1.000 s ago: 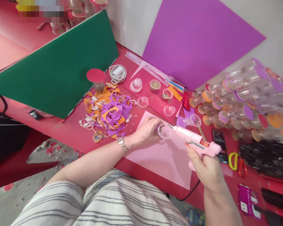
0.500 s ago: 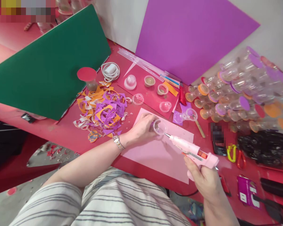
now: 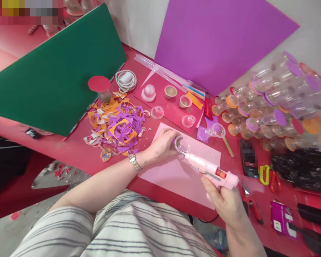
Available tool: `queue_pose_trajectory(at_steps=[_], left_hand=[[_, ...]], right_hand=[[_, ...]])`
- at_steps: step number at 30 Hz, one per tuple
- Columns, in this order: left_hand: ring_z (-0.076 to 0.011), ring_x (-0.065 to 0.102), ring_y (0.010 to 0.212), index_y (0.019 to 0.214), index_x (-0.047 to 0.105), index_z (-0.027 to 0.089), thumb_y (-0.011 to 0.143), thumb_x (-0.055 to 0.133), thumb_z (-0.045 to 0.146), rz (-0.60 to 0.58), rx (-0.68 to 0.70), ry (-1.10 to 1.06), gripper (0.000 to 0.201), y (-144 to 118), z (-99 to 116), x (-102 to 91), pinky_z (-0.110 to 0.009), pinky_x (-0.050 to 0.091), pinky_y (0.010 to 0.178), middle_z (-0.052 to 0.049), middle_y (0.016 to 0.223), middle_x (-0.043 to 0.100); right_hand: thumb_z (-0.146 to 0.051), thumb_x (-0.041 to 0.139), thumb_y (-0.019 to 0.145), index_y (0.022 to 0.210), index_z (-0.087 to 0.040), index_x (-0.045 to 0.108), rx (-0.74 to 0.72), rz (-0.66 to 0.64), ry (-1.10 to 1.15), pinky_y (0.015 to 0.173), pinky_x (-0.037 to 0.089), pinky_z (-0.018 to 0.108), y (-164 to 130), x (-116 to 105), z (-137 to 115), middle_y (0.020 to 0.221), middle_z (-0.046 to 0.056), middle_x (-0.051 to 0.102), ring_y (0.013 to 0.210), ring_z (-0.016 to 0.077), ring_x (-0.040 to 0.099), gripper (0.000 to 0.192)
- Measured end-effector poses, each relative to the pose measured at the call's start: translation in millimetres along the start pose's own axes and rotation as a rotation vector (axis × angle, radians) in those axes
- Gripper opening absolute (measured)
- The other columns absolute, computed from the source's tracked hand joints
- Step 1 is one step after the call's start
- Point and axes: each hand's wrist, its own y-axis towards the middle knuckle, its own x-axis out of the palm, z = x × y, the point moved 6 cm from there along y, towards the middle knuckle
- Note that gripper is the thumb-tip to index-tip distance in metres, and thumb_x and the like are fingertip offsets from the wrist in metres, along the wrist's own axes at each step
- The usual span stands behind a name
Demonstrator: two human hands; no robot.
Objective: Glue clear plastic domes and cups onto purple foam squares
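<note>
My left hand [image 3: 164,142] is closed on a clear plastic cup [image 3: 186,142], held tilted with its round rim facing right above a sheet of pink paper [image 3: 173,178]. Wrapped round the handle of a pink hot glue gun [image 3: 203,166] is my right hand [image 3: 223,200]. The gun's metal nozzle is at the cup's rim; whether it touches the plastic I cannot tell. An orange part shows in the gun's open side. Beyond the paper are a clear dome lid [image 3: 188,121] and a small cup [image 3: 185,101].
Paper scraps [image 3: 123,125] are heaped left of the pink sheet. Stacked clear cups [image 3: 267,103] with coloured discs line the right side. A green board [image 3: 61,71] and purple sheet [image 3: 216,39] stand behind. Scissors [image 3: 275,181] and pliers [image 3: 254,207] lie at right.
My right hand has moved the glue gun leftward, bringing its nozzle to the cup's rim. My left hand keeps its hold on the cup in nearly the same place.
</note>
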Motion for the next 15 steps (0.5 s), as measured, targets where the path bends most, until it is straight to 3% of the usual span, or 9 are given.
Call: queue_pose_trajectory(at_steps=[4, 8, 12, 15], left_hand=[[-0.0257, 0.051, 0.11, 0.098, 0.058, 0.019, 0.07, 0.081, 0.025, -0.002, -0.015, 0.0, 0.037, 0, -1, 0.6, -0.04, 0.045, 0.098, -0.008, 0.105, 0.064], [-0.0246, 0.053, 0.109, 0.097, 0.057, 0.02, 0.071, 0.078, 0.022, 0.01, -0.012, 0.009, 0.034, 1, -2, 0.3, -0.039, 0.046, 0.098, -0.007, 0.105, 0.064], [-0.0248, 0.054, 0.107, 0.096, 0.058, 0.019, 0.07, 0.079, 0.021, 0.022, -0.001, 0.009, 0.033, 0, -2, -0.5, -0.039, 0.047, 0.096, -0.007, 0.102, 0.064], [-0.0251, 0.054, 0.108, 0.096, 0.058, 0.019, 0.068, 0.081, 0.023, 0.043, 0.013, 0.0, 0.036, 0, -1, -1.6, -0.039, 0.047, 0.097, -0.007, 0.101, 0.064]], right_hand=[[-0.052, 0.059, 0.088, 0.077, -0.02, 0.07, 0.078, -0.002, 0.067, 0.059, 0.059, 0.026, -4, 2, 11, 0.066, 0.005, 0.072, 0.057, 0.0187, 0.069, 0.036], [-0.048, 0.062, 0.088, 0.078, -0.019, 0.073, 0.268, -0.037, 0.226, 0.048, 0.054, 0.024, -18, 3, 37, 0.068, 0.005, 0.073, 0.053, 0.0165, 0.066, 0.032], [-0.052, 0.066, 0.084, 0.077, -0.019, 0.073, 0.399, 0.062, 0.519, 0.059, 0.059, 0.03, -26, 6, 53, 0.071, 0.008, 0.074, 0.063, 0.0202, 0.07, 0.034], [-0.058, 0.071, 0.077, 0.077, -0.018, 0.072, 0.562, 0.144, 0.725, 0.056, 0.057, 0.031, -29, 14, 60, 0.066, 0.006, 0.071, 0.06, 0.02, 0.067, 0.04]])
